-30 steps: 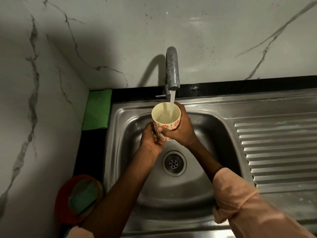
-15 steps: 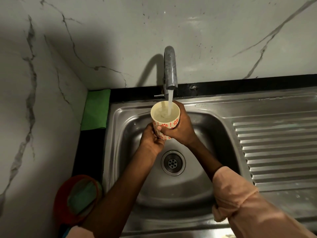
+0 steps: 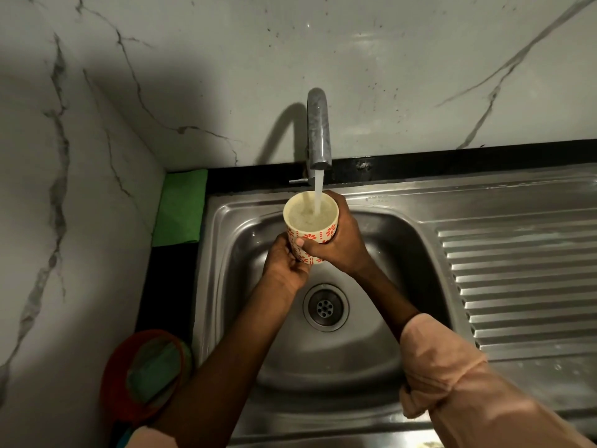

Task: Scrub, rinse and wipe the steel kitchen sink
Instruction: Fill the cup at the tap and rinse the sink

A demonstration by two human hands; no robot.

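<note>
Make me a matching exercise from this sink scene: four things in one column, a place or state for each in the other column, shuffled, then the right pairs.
Things
1. cup
2. tap
3. green cloth
4. drain

Places or states
A. lies in the corner left of the sink, against the wall
B. held by the left hand and the right hand, nearly full of water
C. set in the bottom of the basin, uncovered
D. running, its stream falling into the cup

Pairs: 1-B, 2-D, 3-A, 4-C
</note>
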